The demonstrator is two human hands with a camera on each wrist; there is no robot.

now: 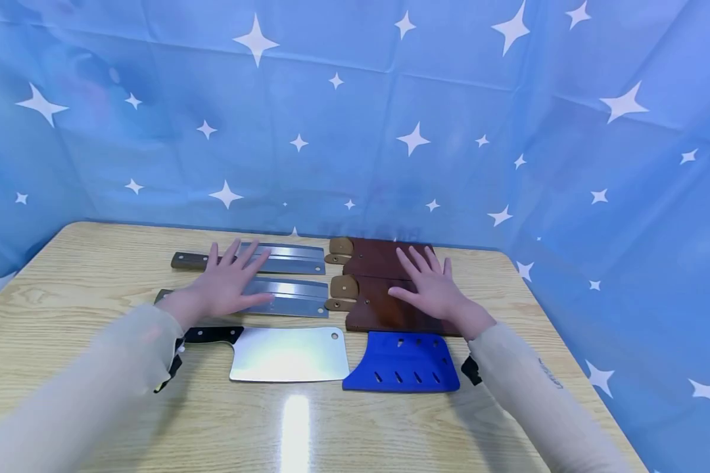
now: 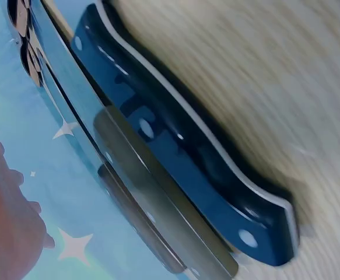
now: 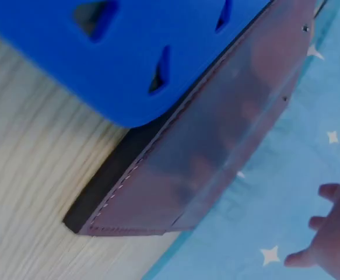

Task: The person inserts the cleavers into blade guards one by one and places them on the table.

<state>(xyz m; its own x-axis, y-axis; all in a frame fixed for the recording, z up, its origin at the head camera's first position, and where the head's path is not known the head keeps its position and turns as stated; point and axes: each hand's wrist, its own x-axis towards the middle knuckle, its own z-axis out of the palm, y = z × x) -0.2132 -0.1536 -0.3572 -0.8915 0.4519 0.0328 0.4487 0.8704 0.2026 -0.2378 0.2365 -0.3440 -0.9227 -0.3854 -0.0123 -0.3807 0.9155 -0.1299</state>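
My left hand [image 1: 227, 286] is spread flat over two cleavers with brown handles, the far cleaver [image 1: 290, 259] and the middle cleaver [image 1: 296, 298], and holds nothing. Below it on the table lies a wide cleaver [image 1: 290, 355] whose black riveted handle [image 2: 187, 140] fills the left wrist view. Fingers fanned out, my right hand [image 1: 439, 292] hovers over two dark brown leather sheaths, the far sheath [image 1: 374, 256] and the near sheath [image 1: 384, 312]. Nearer to me, a blue slotted blade guard [image 1: 402, 364] lies beside the wide cleaver's tip.
The wooden table [image 1: 106, 276] has rounded far corners. Behind and to the right hangs a blue curtain [image 1: 355, 112] with white stars. Tan snap straps [image 1: 343, 288] stick out from the sheaths toward the blades. Dark bands show at both wrists.
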